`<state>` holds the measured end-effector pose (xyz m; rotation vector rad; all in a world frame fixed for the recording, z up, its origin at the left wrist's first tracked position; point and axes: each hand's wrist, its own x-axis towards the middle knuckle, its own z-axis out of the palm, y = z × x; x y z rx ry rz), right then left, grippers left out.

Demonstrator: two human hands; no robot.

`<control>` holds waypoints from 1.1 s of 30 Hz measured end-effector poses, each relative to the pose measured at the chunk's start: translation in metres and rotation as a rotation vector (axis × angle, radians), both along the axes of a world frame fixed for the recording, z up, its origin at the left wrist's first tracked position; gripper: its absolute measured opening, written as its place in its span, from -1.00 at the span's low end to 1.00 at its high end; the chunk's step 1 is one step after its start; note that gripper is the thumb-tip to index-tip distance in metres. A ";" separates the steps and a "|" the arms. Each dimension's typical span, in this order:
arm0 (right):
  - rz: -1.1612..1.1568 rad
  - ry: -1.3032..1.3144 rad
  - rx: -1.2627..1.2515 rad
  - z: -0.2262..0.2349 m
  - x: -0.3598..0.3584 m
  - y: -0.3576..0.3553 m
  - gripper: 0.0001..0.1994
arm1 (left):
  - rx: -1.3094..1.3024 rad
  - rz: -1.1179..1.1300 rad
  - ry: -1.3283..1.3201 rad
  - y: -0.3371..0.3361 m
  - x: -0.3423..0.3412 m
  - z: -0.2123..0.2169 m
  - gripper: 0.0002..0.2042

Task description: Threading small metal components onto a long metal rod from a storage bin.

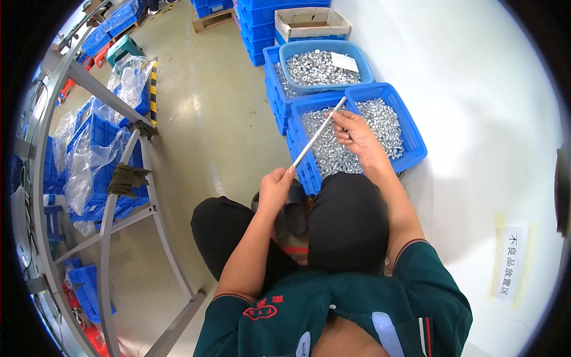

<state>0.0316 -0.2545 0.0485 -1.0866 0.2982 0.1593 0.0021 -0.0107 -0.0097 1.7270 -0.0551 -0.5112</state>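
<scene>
Silvery rod (314,138) slants forward-right from left hand (276,189) past right hand (353,131).

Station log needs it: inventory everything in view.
Rod: 1, silver, held, centre.
Baskets: 2, blue, centre.
Basin: 1, light blue, behind baskets.
Metal parts: many, silver, in baskets, basin.
Slip: 1, white, in basin.
Box: 1, white, behind basin.
Crates: many, blue, left, top.
Pallet: 1, brown, top.
Plastic sheeting: several, clear, left.
Frame: 1, grey, left.
Distant clutter: count unclear, mixed, left.
Wall: 1, white, right.
Sign: 1, white, on wall.
Trousers: 1 pair, black, centre.
Shirt: 1, dark green, bottom.
Left hand: 1, bare, rod's lower end.
Right hand: 1, bare, rod's upper part.
</scene>
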 end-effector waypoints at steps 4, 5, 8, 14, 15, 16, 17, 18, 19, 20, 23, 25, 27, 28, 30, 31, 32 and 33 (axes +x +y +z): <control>0.151 0.089 -0.125 0.001 -0.002 0.016 -0.86 | -0.070 0.021 -0.004 -0.006 0.001 -0.004 -0.64; 0.194 0.093 -0.117 -0.002 -0.003 0.020 -0.86 | -0.069 0.022 -0.003 -0.007 0.002 -0.007 -0.64; 0.291 0.133 -0.179 -0.001 -0.006 0.028 -0.80 | -0.093 0.045 -0.023 -0.011 0.003 -0.010 -0.64; 0.089 0.233 0.189 -0.020 -0.003 0.013 -0.79 | -0.111 0.098 0.025 -0.011 0.006 -0.017 -0.63; -0.110 0.327 0.394 -0.027 -0.001 0.005 -0.80 | -0.109 0.094 0.033 -0.010 0.007 -0.017 -0.63; -0.118 0.350 0.634 -0.043 0.000 -0.012 -0.81 | -0.107 0.084 0.043 -0.011 0.007 -0.018 -0.63; -0.242 0.422 0.526 -0.049 0.001 -0.006 -0.82 | -0.103 0.085 0.046 -0.009 0.006 -0.018 -0.63; -0.365 0.491 0.414 -0.055 0.002 0.000 -0.83 | -0.107 0.095 0.048 -0.007 0.005 -0.019 -0.63; -0.307 0.547 0.550 -0.081 -0.003 -0.019 -0.87 | -0.124 0.086 0.047 -0.012 0.005 -0.017 -0.63; -0.308 0.546 0.552 -0.092 -0.005 -0.024 -0.87 | -0.122 0.085 0.047 -0.010 0.006 -0.017 -0.63; -0.319 0.457 0.718 -0.092 -0.009 -0.031 -0.89 | -0.030 0.045 0.013 -0.007 0.006 -0.012 -0.62; -0.266 0.361 0.618 -0.082 -0.006 -0.034 -0.87 | -0.027 0.068 0.059 -0.007 0.006 -0.006 -0.61; -0.289 0.379 0.589 -0.070 -0.005 -0.027 -0.85 | -0.001 0.055 0.028 -0.001 0.006 -0.011 -0.61; -0.246 0.294 0.586 -0.066 -0.006 -0.027 -0.84 | 0.018 0.042 -0.003 0.000 0.006 -0.013 -0.60; -0.213 0.201 0.553 -0.056 -0.005 -0.028 -0.81 | 0.031 0.034 -0.006 0.002 0.006 -0.015 -0.60; -0.216 0.197 0.551 -0.056 -0.006 -0.032 -0.81 | 0.044 0.020 -0.005 0.001 0.005 -0.013 -0.60; -0.175 0.150 0.619 -0.055 -0.007 -0.037 -0.80 | 0.042 0.017 -0.007 0.001 0.004 -0.011 -0.60; -0.132 0.101 0.687 -0.055 -0.008 -0.041 -0.79 | 0.076 -0.003 -0.045 0.001 0.003 -0.009 -0.60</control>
